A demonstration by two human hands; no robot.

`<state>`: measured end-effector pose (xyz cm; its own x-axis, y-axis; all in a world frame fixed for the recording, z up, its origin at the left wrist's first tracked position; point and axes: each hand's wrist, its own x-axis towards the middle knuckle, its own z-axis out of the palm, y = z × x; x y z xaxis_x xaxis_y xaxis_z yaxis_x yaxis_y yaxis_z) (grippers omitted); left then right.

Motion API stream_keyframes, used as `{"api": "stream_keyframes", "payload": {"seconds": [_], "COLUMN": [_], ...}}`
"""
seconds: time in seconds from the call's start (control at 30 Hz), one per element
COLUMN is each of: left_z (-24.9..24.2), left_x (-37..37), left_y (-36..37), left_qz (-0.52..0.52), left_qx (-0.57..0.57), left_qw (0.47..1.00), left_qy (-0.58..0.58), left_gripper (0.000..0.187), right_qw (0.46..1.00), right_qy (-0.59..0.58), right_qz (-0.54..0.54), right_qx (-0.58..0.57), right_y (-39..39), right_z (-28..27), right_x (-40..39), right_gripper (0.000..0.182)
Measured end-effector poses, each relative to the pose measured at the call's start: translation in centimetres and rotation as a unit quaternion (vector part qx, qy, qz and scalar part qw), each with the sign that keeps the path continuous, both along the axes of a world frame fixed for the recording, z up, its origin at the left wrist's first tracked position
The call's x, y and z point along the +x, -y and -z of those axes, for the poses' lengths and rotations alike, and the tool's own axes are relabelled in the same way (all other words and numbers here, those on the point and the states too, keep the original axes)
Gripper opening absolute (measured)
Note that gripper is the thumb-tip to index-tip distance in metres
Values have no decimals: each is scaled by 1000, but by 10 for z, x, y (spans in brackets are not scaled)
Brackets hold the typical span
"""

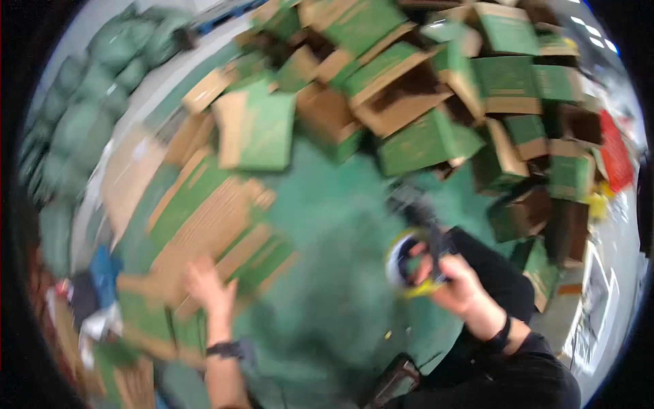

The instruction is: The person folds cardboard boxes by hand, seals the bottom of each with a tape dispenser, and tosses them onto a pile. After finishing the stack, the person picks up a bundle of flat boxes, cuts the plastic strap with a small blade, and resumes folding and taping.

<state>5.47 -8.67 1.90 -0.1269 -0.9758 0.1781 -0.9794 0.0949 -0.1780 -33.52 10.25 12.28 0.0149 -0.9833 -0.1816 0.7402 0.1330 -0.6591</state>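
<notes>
My right hand is wrapped around the dark handle of a tape gun, which carries a yellow-edged roll of tape. The tape gun is held over the green floor, in front of my bent dark-clothed knee. On the left, my left hand is at the flattened green and brown cardboard boxes, fingers apart. Blur hides whether it touches the top sheet. Nothing shows in that hand.
A big heap of open green and brown boxes spreads across the back and right. Stuffed green sacks line the left wall. One box stands behind the flattened stack. Blue and white items lie at lower left.
</notes>
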Motion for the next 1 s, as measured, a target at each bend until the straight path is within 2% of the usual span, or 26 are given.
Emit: {"api": "stream_keyframes", "payload": {"seconds": [0.03, 0.07, 0.1, 0.13, 0.17, 0.2, 0.23, 0.27, 0.3, 0.33, 0.37, 0.4, 0.47, 0.5, 0.53, 0.57, 0.6, 0.63, 0.67, 0.73, 0.8, 0.87, 0.9, 0.93, 1.0], "left_z": [7, 7, 11, 13, 6, -1, -11, -17, -15, -18, -20, -16, -14, -16, -15, -14, -20, -28, -19, 20, 20, 25, 20, 15, 9], "left_x": [4, 7, 10, 8, 3, -1, -8, -15, -9, -13, -17, -17, -20, -15, -13, -10, -4, 5, 23, 45, 46, 49, 48, 45, 43], "left_y": [-21, -44, -66, -98, -127, -148, -165, -183, -192, -201, -207, -210, -207, -203, -201, -204, -203, -197, -198, -206, -215, -221, -226, -230, -235], "left_qz": [44, 94, 153, 215, 219, 230, 253, 276, 271, 265, 260, 280, 257, 258, 252, 241, 208, 178, 67, -115, -129, -117, -113, -109, -106], "left_qx": [-30, -25, -49, -94, -31, 31, 41, 54, 68, 97, 122, 134, 125, 128, 122, 117, 37, -46, -70, -97, -53, -76, -63, -49, -40], "left_qw": [999, 991, 972, 959, 962, 958, 952, 945, 945, 941, 935, 931, 935, 935, 922, 904, 935, 954, 976, 958, 896, 881, 881, 881, 886], "left_qy": [-2, -93, -172, -161, -163, -169, -166, -168, -168, -188, -207, -194, -212, -207, -269, -332, -286, -237, -193, -243, -421, -451, -454, -458, -450], "left_gripper": [83, 56, 37, 31, 25, 19, 18, 17, 17, 19, 20, 20, 19, 19, 19, 20, 23, 28, 38, 48, 52, 47, 47, 46, 41], "right_qw": [999, 997, 999, 998, 990, 969, 938, 893, 799, 665, 583, 535, 543, 569, 572, 578, 580, 611, 613, 650, 670, 675, 646, 648, 541], "right_qy": [-10, -19, -40, -66, -113, -213, -322, -429, -579, -700, -750, -766, -741, -724, -722, -732, -740, -717, -717, -680, -657, -635, -669, -667, -744], "right_qz": [30, 68, 25, -15, -81, -113, -123, -131, -87, -36, -98, -171, -206, -236, -238, -262, -283, -270, -267, -301, -301, -353, -316, -315, -251], "right_qx": [-17, -31, -20, -11, 28, 53, 19, -14, -136, -258, -297, -311, -338, -311, -309, -250, -190, -200, -195, -155, -168, -129, -187, -189, -300], "right_y": [1, -1, 0, -2, -6, -11, -13, -16, -7, -1, 0, -2, -14, -19, -22, -24, -24, -24, -28, -29, -22, -18, -18, -14, -1], "right_z": [-2, -3, -3, -2, 4, 15, 31, 45, 52, 57, 81, 71, 96, 103, 110, 108, 107, 113, 122, 133, 108, 104, 101, 102, 96], "right_x": [6, 14, 21, 25, 26, 32, 41, 49, 70, 78, 80, 91, 105, 103, 102, 100, 97, 93, 92, 95, 103, 103, 101, 102, 106], "right_gripper": [51, 49, 49, 49, 43, 37, 36, 36, 38, 42, 47, 52, 54, 57, 57, 59, 61, 69, 69, 77, 78, 75, 63, 63, 51]}}
